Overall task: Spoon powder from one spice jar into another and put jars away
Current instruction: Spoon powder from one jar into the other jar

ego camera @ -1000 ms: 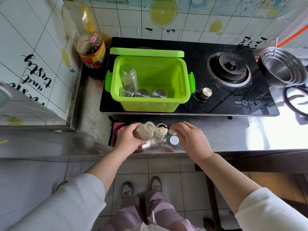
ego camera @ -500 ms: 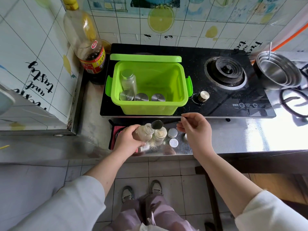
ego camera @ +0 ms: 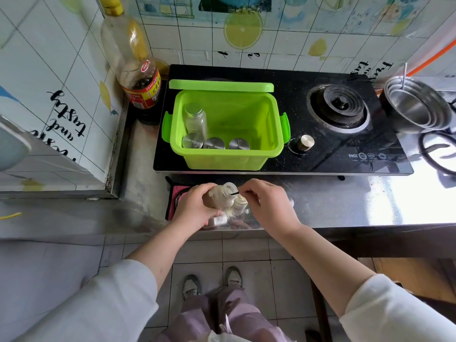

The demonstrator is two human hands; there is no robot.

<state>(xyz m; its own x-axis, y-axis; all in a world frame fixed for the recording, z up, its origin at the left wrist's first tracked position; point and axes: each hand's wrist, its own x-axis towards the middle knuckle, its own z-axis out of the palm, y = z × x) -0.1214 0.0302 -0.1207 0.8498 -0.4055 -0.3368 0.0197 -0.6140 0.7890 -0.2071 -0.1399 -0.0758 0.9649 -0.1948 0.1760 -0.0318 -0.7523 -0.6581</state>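
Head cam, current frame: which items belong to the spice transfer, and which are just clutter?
Job:
- tilted jar, held by left hand
- upright jar beside it
- black spoon, pinched by right hand
- green bin with stored jars

Lying about:
- sauce bottle
- burner
- steel bowls
- pink cloth

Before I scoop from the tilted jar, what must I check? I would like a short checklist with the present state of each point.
1. Left hand grips the tilted jar: ok.
2. Right hand pinches the spoon, its end at the jar mouth: ok.
3. Second jar upright, open, beside the tilted one: ok.
4. Powder on the spoon: cannot tell, its bowl is hidden.
5. Green box open, with room left for jars: ok.
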